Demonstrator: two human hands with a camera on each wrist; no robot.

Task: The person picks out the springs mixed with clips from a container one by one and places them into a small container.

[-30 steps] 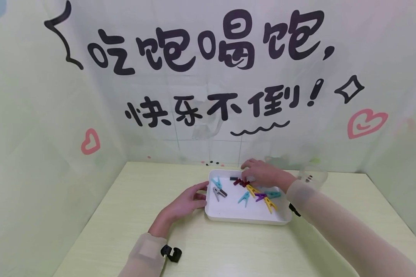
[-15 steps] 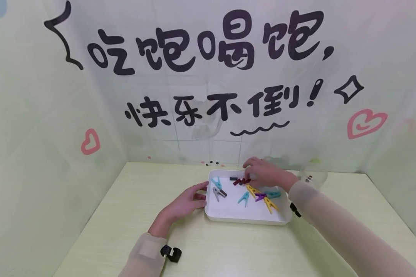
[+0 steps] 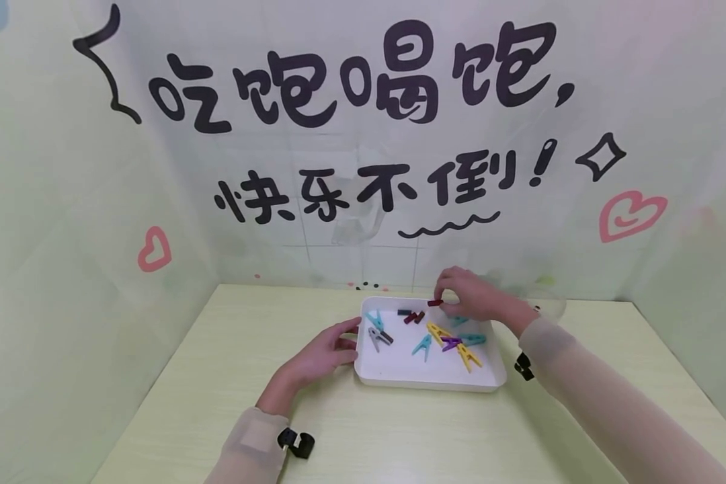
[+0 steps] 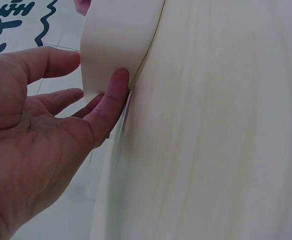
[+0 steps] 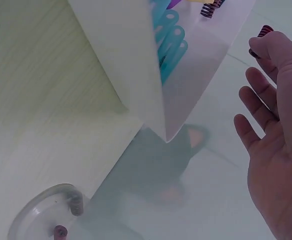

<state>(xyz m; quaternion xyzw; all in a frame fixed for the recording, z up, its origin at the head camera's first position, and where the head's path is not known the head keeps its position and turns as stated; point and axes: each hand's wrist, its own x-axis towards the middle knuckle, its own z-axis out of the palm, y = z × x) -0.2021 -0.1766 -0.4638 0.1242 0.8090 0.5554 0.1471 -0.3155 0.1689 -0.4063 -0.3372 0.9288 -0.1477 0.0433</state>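
Observation:
My right hand (image 3: 474, 296) pinches a small dark red spring (image 3: 435, 303) between thumb and fingertip, over the back rim of a white tray (image 3: 429, 386). In the right wrist view the coils of that spring (image 5: 264, 31) show at the fingertips, above the tray's inside. My left hand (image 3: 320, 353) touches the tray's left end with its fingers loosely extended; the left wrist view shows fingertips against the outer wall (image 4: 118, 35). In the tray lie two more dark red springs (image 3: 414, 317), a dark grey one (image 3: 404, 312) and a grey-brown one (image 3: 386, 337).
Several clothespins share the tray: a grey one (image 3: 376, 338), a purple one (image 3: 450, 344), yellow (image 3: 469, 357) and turquoise ones (image 3: 423, 347). Behind the right forearm stands a clear round dish (image 5: 38, 212) with springs in it. A printed cloth (image 3: 266, 255) hangs behind the table.
My right hand has lifted a dark red spring from the cluster in the tray and moved slightly right and back with it. The left hand stays at the tray's end.

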